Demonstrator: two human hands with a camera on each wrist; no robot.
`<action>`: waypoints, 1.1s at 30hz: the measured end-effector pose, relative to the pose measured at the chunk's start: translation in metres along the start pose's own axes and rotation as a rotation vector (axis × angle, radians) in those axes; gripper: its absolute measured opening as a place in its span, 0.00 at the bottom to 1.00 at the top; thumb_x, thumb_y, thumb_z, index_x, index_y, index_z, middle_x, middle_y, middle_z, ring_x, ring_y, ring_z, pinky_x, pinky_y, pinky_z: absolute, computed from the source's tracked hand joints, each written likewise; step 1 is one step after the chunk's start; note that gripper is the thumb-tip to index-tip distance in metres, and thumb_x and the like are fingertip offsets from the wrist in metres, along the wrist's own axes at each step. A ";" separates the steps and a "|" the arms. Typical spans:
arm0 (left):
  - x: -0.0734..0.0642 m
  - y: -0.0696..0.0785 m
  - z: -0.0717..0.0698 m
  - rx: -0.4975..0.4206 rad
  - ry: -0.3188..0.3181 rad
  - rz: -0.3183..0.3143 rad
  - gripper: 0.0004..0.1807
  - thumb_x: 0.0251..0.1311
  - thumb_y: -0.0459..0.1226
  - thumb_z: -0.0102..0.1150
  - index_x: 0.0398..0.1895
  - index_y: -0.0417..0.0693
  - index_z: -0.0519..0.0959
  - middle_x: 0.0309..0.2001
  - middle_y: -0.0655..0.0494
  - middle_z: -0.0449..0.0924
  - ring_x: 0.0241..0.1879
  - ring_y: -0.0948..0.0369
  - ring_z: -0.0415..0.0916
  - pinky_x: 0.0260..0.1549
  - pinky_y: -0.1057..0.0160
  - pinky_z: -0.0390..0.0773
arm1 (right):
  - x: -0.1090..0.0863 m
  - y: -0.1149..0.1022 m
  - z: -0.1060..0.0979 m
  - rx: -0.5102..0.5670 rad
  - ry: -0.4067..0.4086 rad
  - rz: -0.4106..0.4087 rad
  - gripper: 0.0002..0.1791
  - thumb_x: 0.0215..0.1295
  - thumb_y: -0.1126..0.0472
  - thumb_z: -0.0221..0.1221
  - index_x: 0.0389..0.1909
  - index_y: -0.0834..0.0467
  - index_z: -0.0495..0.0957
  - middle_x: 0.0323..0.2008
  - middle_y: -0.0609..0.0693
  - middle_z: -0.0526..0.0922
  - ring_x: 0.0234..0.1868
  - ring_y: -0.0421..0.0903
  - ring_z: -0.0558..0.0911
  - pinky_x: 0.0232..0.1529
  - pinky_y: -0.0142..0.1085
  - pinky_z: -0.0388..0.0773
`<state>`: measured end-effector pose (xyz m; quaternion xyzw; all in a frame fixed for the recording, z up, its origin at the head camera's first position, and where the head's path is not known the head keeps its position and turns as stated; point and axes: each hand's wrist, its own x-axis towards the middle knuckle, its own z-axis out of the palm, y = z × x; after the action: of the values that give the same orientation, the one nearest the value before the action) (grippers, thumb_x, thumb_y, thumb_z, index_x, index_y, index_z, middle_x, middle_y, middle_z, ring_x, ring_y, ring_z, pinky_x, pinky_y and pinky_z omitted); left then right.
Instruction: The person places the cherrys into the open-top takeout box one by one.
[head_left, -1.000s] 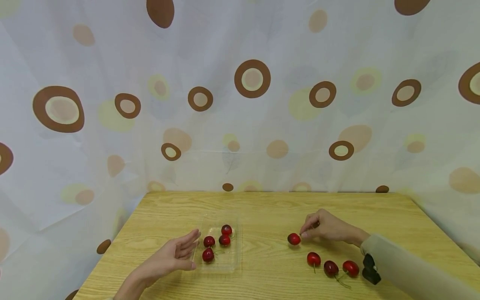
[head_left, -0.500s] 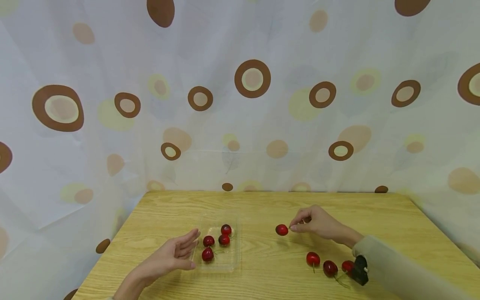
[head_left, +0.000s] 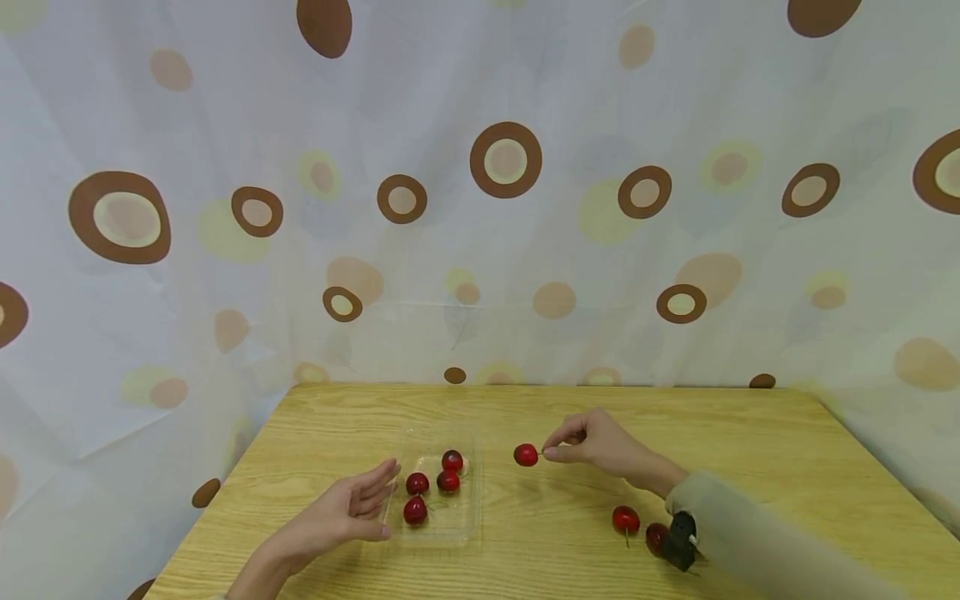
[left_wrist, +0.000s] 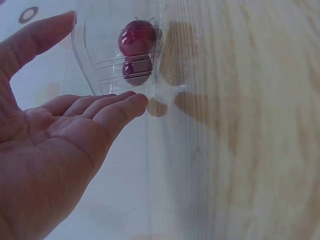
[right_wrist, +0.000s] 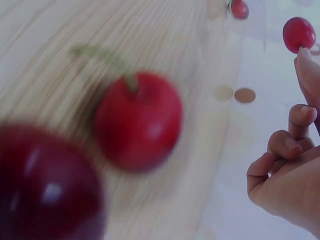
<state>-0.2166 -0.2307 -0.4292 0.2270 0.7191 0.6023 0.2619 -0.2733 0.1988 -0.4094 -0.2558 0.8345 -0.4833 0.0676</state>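
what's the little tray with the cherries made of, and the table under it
The small clear tray looks like thin glossy plastic: see-through, with ribbed walls in the left wrist view. The light yellow-brown table shows a printed-looking wood grain with a smooth matte face, so wood or laminate; the pictures cannot settle which.

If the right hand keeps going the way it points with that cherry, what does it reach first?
Probably the clear plastic tray with four cherries. The right hand pinches a cherry aimed at it; bare table lies between, though height is unclear.
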 end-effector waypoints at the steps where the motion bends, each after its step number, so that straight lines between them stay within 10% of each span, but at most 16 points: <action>1: 0.000 0.000 0.000 0.000 0.000 0.000 0.50 0.73 0.30 0.61 0.84 0.31 0.36 0.83 0.32 0.35 0.79 0.33 0.39 0.74 0.38 0.56 | 0.002 -0.002 0.003 0.005 0.000 0.000 0.09 0.70 0.60 0.70 0.42 0.61 0.92 0.31 0.50 0.82 0.29 0.43 0.68 0.30 0.33 0.66; 33: -0.001 0.004 0.002 0.011 0.005 0.004 0.51 0.72 0.31 0.62 0.84 0.31 0.37 0.83 0.33 0.35 0.80 0.35 0.39 0.75 0.42 0.55 | 0.073 -0.049 0.103 0.006 0.050 0.023 0.03 0.66 0.61 0.73 0.34 0.55 0.94 0.17 0.49 0.77 0.17 0.40 0.58 0.22 0.32 0.58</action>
<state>-0.2147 -0.2293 -0.4255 0.2283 0.7226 0.5995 0.2576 -0.2817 0.0638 -0.4120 -0.2339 0.8375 -0.4910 0.0531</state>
